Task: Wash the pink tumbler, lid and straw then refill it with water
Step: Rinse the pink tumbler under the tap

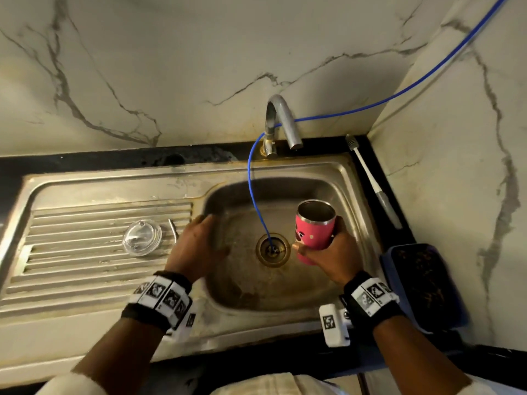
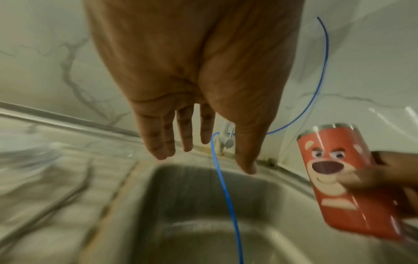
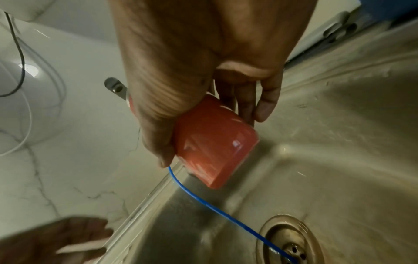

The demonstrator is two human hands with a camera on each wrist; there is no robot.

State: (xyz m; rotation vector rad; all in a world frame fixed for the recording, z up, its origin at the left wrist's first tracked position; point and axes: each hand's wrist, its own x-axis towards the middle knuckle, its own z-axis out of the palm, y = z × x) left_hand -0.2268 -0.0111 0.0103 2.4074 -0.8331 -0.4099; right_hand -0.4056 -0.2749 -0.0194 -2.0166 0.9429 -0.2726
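My right hand point(image 1: 328, 249) grips the pink tumbler point(image 1: 313, 230) with a bear face, upright and lidless, above the right side of the sink basin point(image 1: 242, 280). In the right wrist view the fingers point(image 3: 262, 107) and thumb wrap the tumbler point(image 3: 214, 142) near its base. My left hand point(image 1: 199, 240) hovers with straight fingers point(image 2: 162, 139) over the basin's left edge and holds nothing; the tumbler point(image 2: 348, 182) shows to its right. The clear lid point(image 1: 142, 237) lies on the ribbed drainboard point(image 1: 71, 252), with the bent metal straw point(image 1: 172, 226) beside it.
A metal tap point(image 1: 281, 121) stands behind the basin. A thin blue tube point(image 1: 253, 183) runs from the wall past the tap down into the drain point(image 1: 272, 249). A long brush point(image 1: 370, 178) lies on the black counter at the right, and a blue tray point(image 1: 422, 283) sits at the right.
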